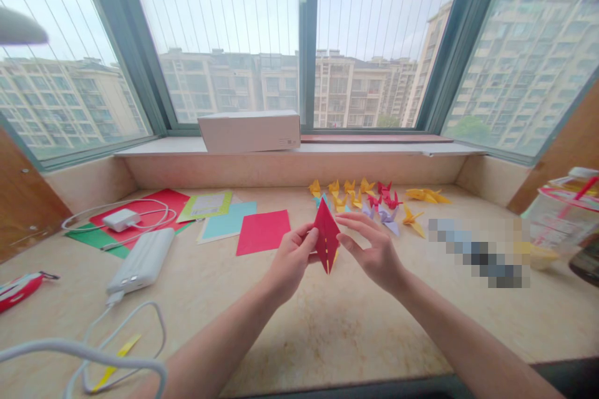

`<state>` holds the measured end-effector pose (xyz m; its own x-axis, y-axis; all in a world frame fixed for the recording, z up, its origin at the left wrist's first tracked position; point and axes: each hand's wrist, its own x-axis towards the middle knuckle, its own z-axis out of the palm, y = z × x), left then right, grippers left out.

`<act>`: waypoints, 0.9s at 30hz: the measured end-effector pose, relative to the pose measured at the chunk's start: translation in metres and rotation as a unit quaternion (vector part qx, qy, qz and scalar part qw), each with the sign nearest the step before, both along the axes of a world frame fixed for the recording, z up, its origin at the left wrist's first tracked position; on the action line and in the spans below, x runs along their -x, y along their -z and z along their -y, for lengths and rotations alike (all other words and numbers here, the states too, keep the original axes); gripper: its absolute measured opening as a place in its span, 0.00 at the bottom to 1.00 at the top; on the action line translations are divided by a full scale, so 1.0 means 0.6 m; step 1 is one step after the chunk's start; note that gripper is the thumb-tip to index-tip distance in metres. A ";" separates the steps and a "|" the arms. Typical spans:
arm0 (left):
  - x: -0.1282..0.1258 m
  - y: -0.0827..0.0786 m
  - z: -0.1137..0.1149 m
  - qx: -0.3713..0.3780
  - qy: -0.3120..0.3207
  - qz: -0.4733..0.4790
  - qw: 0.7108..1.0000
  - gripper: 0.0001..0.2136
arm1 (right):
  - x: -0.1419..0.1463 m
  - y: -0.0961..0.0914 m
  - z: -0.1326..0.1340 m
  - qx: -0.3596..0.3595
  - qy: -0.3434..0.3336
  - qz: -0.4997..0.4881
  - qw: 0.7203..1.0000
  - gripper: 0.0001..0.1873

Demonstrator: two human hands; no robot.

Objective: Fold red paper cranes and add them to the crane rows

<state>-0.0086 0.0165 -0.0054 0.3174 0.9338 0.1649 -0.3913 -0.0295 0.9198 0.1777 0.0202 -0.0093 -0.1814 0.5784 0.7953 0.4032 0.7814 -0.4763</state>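
A folded red origami paper (326, 234), a tall diamond with a pale slit along its lower centre line, is held upright above the table. My left hand (294, 252) pinches its left side, thumb in front and fingers partly hidden behind. At the right edge of the diamond is my right hand (372, 246), its thumb and fingers apart, with the fingertips at or very near the paper. Beyond the hands stand several folded paper cranes, among them a yellow crane (349, 187), a red crane (392, 200) and a lilac crane (387, 218).
A flat red sheet (262, 232) and a blue sheet (229, 219) lie left of my hands. Further left are a white power bank (141, 264), a charger (121, 219) and a looping cable (161, 318). A plastic cup (556, 215) stands right; a white box (250, 132) rests on the sill.
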 end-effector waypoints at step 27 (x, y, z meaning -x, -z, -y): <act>-0.004 -0.005 0.001 -0.010 -0.065 0.017 0.998 0.21 | 0.012 0.002 0.002 0.074 -0.029 -0.025 0.997 0.09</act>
<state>-0.0060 0.0158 -0.0026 0.1870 0.9633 0.1927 -0.4133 -0.1008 0.9050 0.1702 0.0189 -0.0104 -0.1793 0.6800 0.7109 0.3327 0.7220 -0.6067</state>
